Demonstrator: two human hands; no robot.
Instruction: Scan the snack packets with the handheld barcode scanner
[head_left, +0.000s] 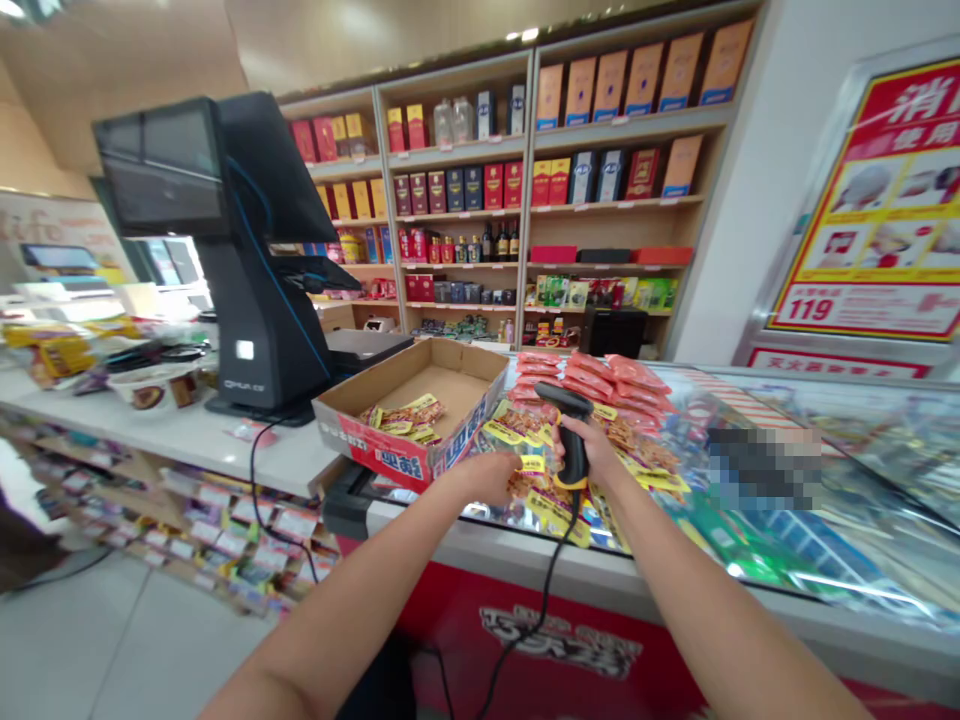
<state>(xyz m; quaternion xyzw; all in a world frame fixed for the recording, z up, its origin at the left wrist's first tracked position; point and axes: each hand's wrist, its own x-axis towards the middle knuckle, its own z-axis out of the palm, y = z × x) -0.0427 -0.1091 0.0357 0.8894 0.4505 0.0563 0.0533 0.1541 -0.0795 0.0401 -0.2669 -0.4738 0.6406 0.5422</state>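
Note:
A black barcode scanner (574, 450) with yellow trim is gripped upright in my right hand (600, 455), its cord hanging down over the counter front. My left hand (495, 478) is closed just left of the scanner, at a small snack packet (531, 464) with a yellow label; the fingertips are partly hidden. Around and under both hands lie many similar snack packets (559, 508) on the glass counter top. Left of them stands an open cardboard box (469, 365) with several of these packets (409, 415) inside. Stacked red-pink packets (592, 375) lie behind the scanner.
A black point-of-sale terminal (259, 330) stands on the white counter (300, 455) at left, beside bowls (154, 385) and packaged goods. The glass counter (885, 540) extends right over displayed goods. Shelves (457, 150) of boxed goods and bottles line the back wall.

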